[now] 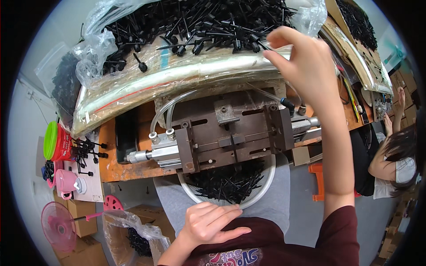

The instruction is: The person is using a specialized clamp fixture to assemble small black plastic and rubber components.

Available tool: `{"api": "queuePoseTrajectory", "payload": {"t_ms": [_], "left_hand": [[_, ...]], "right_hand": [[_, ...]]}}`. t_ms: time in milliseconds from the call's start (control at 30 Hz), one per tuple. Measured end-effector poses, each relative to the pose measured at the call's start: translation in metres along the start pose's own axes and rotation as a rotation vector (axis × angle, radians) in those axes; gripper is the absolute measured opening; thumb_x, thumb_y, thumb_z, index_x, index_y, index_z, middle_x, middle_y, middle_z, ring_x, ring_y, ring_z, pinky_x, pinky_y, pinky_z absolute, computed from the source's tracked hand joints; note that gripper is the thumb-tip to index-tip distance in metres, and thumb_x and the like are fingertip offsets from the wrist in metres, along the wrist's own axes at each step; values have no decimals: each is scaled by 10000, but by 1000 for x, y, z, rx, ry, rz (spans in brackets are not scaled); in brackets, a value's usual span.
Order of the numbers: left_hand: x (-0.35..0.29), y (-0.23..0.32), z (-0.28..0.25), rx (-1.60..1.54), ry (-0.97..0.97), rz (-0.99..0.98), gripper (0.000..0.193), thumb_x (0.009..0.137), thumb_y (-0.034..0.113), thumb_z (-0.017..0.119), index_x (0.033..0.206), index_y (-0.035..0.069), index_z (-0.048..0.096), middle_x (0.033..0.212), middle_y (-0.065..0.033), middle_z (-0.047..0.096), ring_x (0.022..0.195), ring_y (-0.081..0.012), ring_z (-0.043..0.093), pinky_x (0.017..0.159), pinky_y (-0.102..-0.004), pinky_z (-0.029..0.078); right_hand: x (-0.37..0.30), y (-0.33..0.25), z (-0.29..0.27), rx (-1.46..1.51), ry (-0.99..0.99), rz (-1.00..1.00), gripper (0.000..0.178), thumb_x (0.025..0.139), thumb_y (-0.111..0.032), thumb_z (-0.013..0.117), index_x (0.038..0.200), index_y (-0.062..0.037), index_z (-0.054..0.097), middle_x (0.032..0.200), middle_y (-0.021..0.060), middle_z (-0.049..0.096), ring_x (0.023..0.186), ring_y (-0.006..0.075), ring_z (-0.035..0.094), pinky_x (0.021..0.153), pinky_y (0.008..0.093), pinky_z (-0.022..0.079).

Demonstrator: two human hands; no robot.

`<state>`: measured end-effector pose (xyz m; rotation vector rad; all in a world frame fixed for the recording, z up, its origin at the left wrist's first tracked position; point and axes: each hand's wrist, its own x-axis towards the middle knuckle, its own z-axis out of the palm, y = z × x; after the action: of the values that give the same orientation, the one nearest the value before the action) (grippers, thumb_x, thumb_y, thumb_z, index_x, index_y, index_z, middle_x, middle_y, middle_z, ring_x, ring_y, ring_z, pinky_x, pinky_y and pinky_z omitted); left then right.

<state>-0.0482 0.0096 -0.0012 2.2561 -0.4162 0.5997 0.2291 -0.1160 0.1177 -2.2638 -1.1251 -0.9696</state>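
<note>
My right hand (306,60) is over the near edge of a large heap of black stemmed plastic parts (208,26). Its thumb and index finger curve apart, with a thin black stem between or just behind their tips; I see no firm grip. My left hand (211,224) lies with fingers stretched out at the near rim of a round white basket (266,186) on my lap. More black parts (226,184) fill the basket. Between the hands stands a brown metal fixture (199,128), with a slim black part (234,146) upright at its central block.
Air cylinders (164,155) with clear hoses flank the fixture on an orange bench (111,164). A plastic-wrapped ledge (177,73) curves behind it. At left are a red tub (62,144), pink jug (66,181) and pink fan (57,226). Another person (395,164) sits at right.
</note>
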Motion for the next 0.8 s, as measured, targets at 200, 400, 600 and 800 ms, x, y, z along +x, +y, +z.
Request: {"api": "queuePoseTrajectory", "payload": {"t_ms": [200, 400, 600, 800], "left_hand": [[-5, 2, -3, 17, 12, -3, 344, 644, 327, 859, 831, 69, 732, 831, -41, 735, 603, -126, 659, 554, -217, 479], [-9, 0, -4, 16, 8, -7, 337, 652, 326, 857, 831, 69, 729, 830, -40, 735, 612, -128, 665, 556, -219, 483], [0, 3, 1, -11, -6, 18, 337, 663, 331, 850, 830, 68, 722, 832, -39, 736, 617, -129, 668, 559, -210, 486], [3, 4, -2, -36, -28, 6, 330, 701, 307, 830, 877, 48, 723, 847, -52, 738, 640, -140, 682, 566, -220, 497]], "right_hand": [[42, 29, 21, -107, -352, 110, 235, 704, -84, 685, 927, -22, 647, 743, 98, 664, 753, 279, 638, 703, 383, 500], [37, 45, 3, -275, -372, 23, 246, 688, -28, 671, 932, -10, 653, 864, 141, 649, 891, 313, 636, 783, 400, 504], [27, 56, 1, -339, -389, -45, 194, 768, -91, 691, 943, -12, 664, 910, 111, 633, 945, 319, 614, 818, 425, 493], [28, 72, -6, -299, -236, -101, 164, 799, -77, 689, 955, -24, 695, 918, 107, 642, 843, 289, 644, 760, 387, 518]]}}
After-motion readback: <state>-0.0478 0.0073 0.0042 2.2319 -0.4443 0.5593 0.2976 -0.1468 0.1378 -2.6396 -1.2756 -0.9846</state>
